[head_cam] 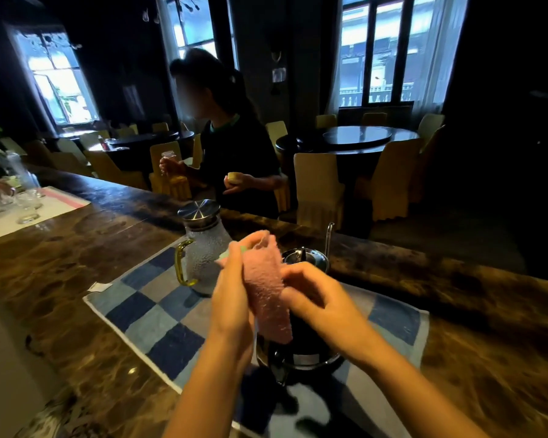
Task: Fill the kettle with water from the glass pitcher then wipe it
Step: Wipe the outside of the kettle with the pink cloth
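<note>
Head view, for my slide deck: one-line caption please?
Both hands hold a pink terry cloth above the dark metal kettle.

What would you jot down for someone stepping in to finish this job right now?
Left hand: grip closed on the pink cloth, holding it up.
Right hand: pinching the same cloth lower down.
Glass pitcher: upright on the blue checked mat, steel lid on, behind the left hand.
Kettle: dark, on the mat under the hands, mostly hidden; its water level cannot be seen.
Done: pitcher is set down, so pouring looks finished.
Left: wipe the kettle; the cloth hangs just above it and contact is unclear.
</note>
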